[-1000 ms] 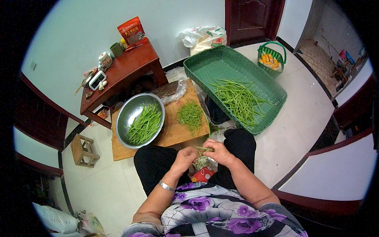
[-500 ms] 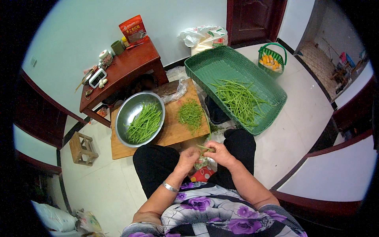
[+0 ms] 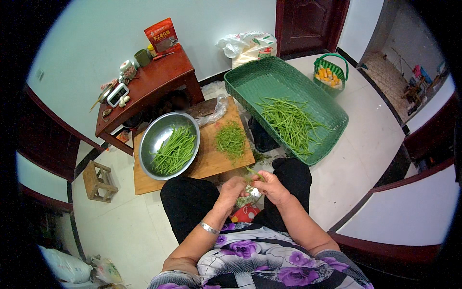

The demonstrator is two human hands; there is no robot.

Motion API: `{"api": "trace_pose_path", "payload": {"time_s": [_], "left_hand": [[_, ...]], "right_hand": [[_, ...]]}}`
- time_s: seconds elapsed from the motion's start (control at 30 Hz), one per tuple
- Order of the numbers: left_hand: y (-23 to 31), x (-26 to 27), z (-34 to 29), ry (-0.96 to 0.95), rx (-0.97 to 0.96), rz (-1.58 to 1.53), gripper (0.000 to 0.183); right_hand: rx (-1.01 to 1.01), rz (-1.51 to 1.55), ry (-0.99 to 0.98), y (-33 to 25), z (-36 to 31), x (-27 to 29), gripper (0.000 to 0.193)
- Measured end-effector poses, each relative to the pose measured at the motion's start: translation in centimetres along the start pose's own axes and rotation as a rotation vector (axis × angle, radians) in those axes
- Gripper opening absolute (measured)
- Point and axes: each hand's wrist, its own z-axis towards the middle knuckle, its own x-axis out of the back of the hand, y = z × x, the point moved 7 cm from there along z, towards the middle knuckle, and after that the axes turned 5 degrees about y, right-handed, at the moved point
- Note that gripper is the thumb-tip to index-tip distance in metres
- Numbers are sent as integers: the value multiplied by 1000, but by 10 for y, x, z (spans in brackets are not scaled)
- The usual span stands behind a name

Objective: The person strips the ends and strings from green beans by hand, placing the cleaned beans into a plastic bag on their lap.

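Between my knees, both hands are drawn close together over a slim green bean (image 3: pixel 254 173). My right hand (image 3: pixel 272 188) pinches it between thumb and fingers. My left hand (image 3: pixel 232 190) is closed at its nearer part, its fingertips slightly smeared by motion. Ahead on the wooden board (image 3: pixel 208 164) stands a steel bowl (image 3: pixel 148 139) holding many long green beans (image 3: pixel 175 150). To its right lies a heap of short green pieces (image 3: pixel 231 139). Further right, more green beans (image 3: pixel 291 123) lie in a large green woven tray (image 3: pixel 250 79).
A red-brown table (image 3: pixel 159 74) with jars, garlic and a red pouch (image 3: pixel 162 36) stands behind the board. Beyond the tray is a green basket (image 3: pixel 332 86) of yellow-orange things. A small wooden stool (image 3: pixel 99 182) is at left. Something whitish (image 3: pixel 250 196) lies below my hands, partly hidden.
The green bean in my fingers has tilted from nearly level to slanting up and away. My hands have shifted slightly and stay close together; the piles look unchanged.
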Motion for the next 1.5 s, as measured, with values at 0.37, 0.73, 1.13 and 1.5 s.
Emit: {"api": "trace_pose_path", "payload": {"time_s": [0.37, 0.73, 1.13, 1.5], "left_hand": [[13, 10, -3, 30, -52, 62, 6], [30, 49, -7, 173, -70, -89, 5], [97, 87, -22, 319, -386, -206, 8], [155, 90, -55, 432, -680, -246, 8]], "right_hand": [[-14, 327, -5, -1, 6, 8, 13], [88, 373, 116, -14, 7, 25, 10], [169, 346, 229, -15, 9, 39, 13], [180, 206, 332, -14, 11, 48, 13]]}}
